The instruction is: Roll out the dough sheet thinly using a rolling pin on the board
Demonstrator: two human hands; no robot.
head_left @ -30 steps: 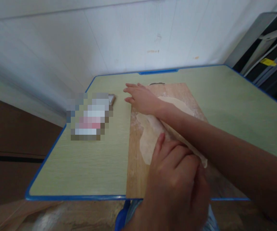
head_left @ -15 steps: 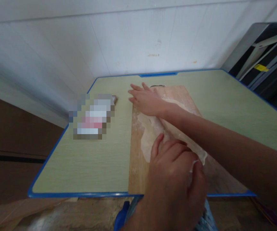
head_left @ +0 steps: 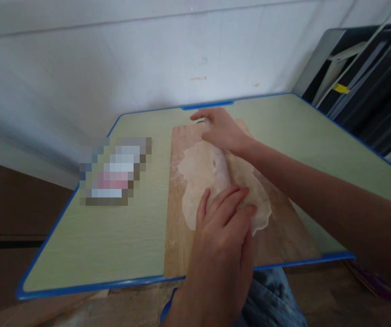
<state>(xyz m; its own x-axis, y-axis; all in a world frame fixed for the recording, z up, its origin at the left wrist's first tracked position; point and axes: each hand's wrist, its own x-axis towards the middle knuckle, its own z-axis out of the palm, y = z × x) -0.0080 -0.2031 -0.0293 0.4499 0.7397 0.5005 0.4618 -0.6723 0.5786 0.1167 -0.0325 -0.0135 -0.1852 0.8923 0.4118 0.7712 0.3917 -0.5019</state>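
A flour-dusted rolling pin [head_left: 221, 169] lies lengthwise on a thin, ragged-edged sheet of dough [head_left: 195, 170]. My left hand [head_left: 224, 231] rests over its near end, with the fingers curved across and hiding that end. Over the far end arches my right hand [head_left: 221, 127], its thumb near the dough and its fingers bent past the board's far edge. Beneath the dough is a wooden board [head_left: 176, 245] with flour scattered on it. Both ends of the pin are covered by my hands.
The board sits on a pale green table [head_left: 130, 245] with blue edging. A blurred-out flat object [head_left: 117, 170] lies left of the board. A white wall [head_left: 161, 59] stands behind, and dark folded items [head_left: 362, 77] lean at the right.
My right hand has gone from flat with spread fingers to curved, at the board's far edge. My left hand's fingers have shifted over the pin, and more dough shows. The view has swung slightly right.
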